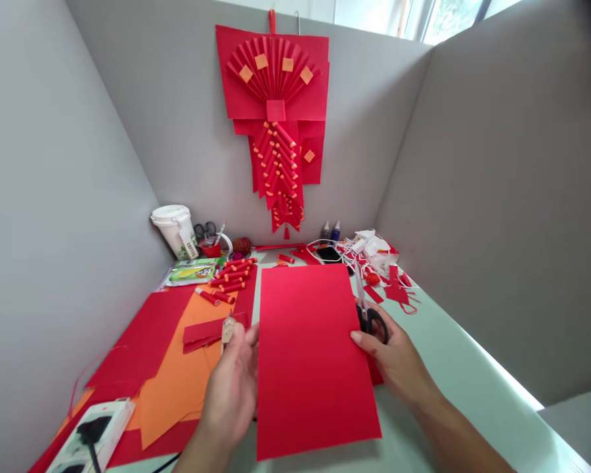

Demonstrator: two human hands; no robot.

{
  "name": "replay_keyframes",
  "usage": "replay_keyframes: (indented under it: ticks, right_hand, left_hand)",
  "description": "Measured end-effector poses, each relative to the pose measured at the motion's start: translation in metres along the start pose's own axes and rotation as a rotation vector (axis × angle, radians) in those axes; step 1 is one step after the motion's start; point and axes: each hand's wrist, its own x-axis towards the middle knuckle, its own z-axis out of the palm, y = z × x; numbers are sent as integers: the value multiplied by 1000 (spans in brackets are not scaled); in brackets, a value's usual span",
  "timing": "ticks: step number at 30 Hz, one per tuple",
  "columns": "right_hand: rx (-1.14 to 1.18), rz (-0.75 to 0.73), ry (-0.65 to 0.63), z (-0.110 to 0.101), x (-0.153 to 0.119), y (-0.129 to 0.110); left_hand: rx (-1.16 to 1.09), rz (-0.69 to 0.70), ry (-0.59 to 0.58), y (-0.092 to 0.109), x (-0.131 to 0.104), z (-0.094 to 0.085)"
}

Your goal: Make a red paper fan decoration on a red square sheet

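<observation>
A red paper sheet is held up in front of me, its long side upright. My right hand pinches its right edge, thumb on the front face. Black-handled scissors are also in that hand, blades pointing up beside the sheet. At the sheet's left edge is my left hand, its thumb raised and its fingers partly hidden behind the paper. Just beyond that hand, a small tan object lies near some folded red strips.
Orange sheets and a power strip lie left. Small red rolls, a white bucket and scraps with white cords stand or lie farther back. A red paper decoration hangs on the partition.
</observation>
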Motion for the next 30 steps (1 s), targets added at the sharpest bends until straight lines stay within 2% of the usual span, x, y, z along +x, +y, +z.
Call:
replay_keyframes:
  ticks: [3, 6, 10, 12, 14, 17, 24, 27, 30]
  right_hand:
    - [-6, 12, -46, 7, 8, 2]
    - [-1, 17, -83, 11, 15, 3]
    - [28, -61, -69, 12, 23, 2]
    - [116, -80, -107, 12, 26, 0]
    - [191, -66, -159, 12, 29, -3]
    - [198, -48, -171, 14, 32, -3]
    - [-3, -102, -120, 27, 49, -2]
    - [-12, -127, -70, 28, 60, -6]
    - [17, -167, -83, 25, 71, -14]
  left_hand:
    - [-19, -123, -71, -2, 0, -2]
    - [45, -194, -79, -5, 0, -5]
    - [58, -146, 5, -4, 2, -7]
    - [53, -92, 76, -1, 3, -8]
    - [42, -68, 98, 2, 3, -8]
    - [38, -77, 94, 4, 3, -8]
    - [55, -170, 36, 0, 5, -6]
    - [44, -211, 2, 1, 5, -4]
    - [38, -214, 1, 2, 5, -4]
